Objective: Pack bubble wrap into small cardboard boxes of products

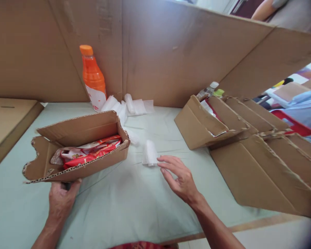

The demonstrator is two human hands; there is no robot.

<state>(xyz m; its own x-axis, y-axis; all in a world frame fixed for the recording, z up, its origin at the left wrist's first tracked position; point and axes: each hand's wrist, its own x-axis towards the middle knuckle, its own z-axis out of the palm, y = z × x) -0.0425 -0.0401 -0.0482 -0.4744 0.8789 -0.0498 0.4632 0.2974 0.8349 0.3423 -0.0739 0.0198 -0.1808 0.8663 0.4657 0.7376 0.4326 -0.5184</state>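
Observation:
My left hand (60, 199) grips the near edge of a small open cardboard box (93, 162), its fingers tucked under it. Red and white snack packets (89, 152) lie inside the box. My right hand (177, 174) hovers open over the table, fingers spread, its fingertips just right of a small white wrapped packet (150, 153) lying on the pale green cloth (124, 204).
An orange bottle (93, 77) stands at the back by several more white packets (126, 105). A tall cardboard wall (158, 52) closes off the back. At right lies a row of folded cardboard boxes (248, 138) with bottles behind. Another person's arm shows at top right.

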